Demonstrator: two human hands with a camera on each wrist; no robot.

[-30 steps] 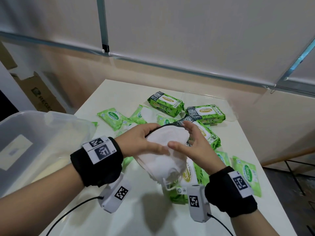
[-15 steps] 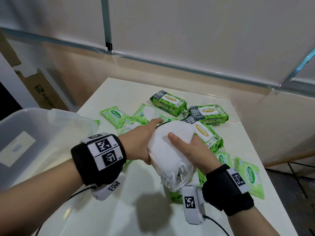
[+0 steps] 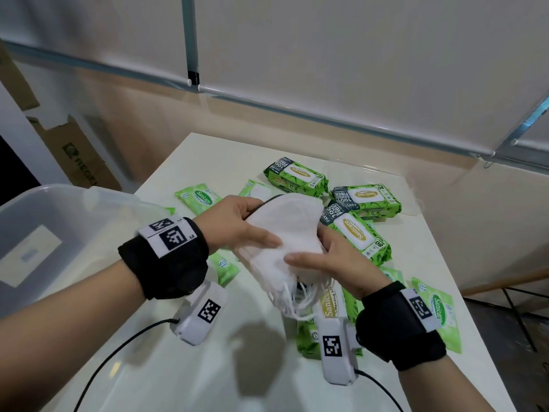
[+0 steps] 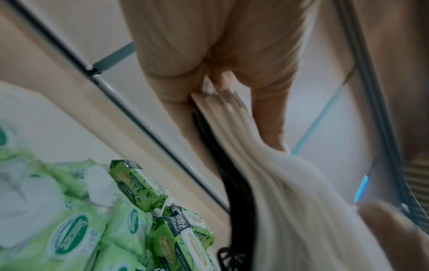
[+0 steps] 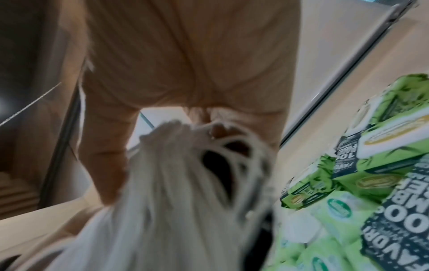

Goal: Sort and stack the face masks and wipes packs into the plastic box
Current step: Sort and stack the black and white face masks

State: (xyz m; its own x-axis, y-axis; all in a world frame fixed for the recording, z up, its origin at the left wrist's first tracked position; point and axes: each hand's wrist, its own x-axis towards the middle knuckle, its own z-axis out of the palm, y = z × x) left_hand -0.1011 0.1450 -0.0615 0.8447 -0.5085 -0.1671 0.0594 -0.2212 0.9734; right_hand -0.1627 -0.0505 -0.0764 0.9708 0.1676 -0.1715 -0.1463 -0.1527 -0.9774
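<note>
I've got my left hand (image 3: 237,224) and right hand (image 3: 335,263) both clamped on one stack of white face masks (image 3: 285,236), held above the table (image 3: 178,367) w/ ear loops hanging off the near end; green wipes packs (image 3: 361,233) scattered just behind, clear plastic box (image 3: 74,215) at left
</note>
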